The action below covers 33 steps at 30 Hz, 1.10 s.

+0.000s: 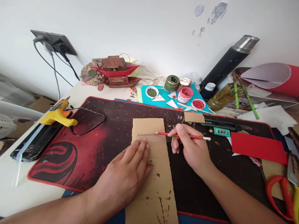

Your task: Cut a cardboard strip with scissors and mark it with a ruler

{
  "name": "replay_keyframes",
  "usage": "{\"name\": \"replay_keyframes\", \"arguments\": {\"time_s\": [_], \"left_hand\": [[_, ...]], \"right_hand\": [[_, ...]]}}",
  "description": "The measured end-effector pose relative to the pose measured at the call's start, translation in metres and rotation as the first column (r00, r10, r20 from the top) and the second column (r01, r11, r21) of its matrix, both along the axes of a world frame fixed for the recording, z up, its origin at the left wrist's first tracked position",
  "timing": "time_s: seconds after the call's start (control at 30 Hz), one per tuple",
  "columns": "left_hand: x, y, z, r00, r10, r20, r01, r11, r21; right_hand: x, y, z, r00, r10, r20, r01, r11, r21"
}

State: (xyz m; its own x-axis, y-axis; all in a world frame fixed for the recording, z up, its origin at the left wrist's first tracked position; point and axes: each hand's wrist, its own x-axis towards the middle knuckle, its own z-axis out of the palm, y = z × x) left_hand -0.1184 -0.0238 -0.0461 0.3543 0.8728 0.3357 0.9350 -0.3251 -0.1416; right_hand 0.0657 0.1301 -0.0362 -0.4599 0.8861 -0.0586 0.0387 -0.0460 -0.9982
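Beyond and to the right of the right hand (pixel 195 149), I read "NE" on the dark mat (pixel 114 124), its further lettering partly covered, while the ruler (pixel 154 138) under the left hand (pixel 128 172) bears marks too small to read.

The strip of cardboard (pixel 161 183) in the middle is matt brown, with dark stains and roughly cut edges. The ruler (pixel 155 139) is clear, smooth plastic; the pencil (pixel 198 137) wears red paint and a shiny metal band. Beneath, the mat (pixel 116 127) looks like dull, speckled cloth. On the left, the glue gun (pixel 56 117) is smooth yellow plastic. Far right, the flask (pixel 230 60) pairs a dark body with a glossy steel cap. The far model boats (pixel 116 71) seem painted wood or card, though too small to be sure.
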Motion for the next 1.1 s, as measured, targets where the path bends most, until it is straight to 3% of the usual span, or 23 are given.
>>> {"name": "replay_keyframes", "arguments": {"time_s": [0.5, 0.8, 1.1], "left_hand": [[0.0, 0.001, -0.002, 1.0, 0.022, -0.01, -0.022, 0.999, 0.039], [0.0, 0.001, 0.0, 1.0, 0.023, -0.011, -0.022, 0.998, 0.061], [-0.001, 0.001, -0.002, 1.0, 0.013, -0.016, -0.013, 0.999, 0.049]], "right_hand": [[-0.005, -0.001, 0.001, 0.998, -0.02, -0.059, 0.019, 1.0, -0.019], [-0.02, -0.011, 0.008, 0.997, 0.046, -0.06, -0.044, 0.998, 0.041], [-0.024, -0.003, 0.003, 0.998, 0.03, -0.05, -0.032, 0.999, -0.035]]}}
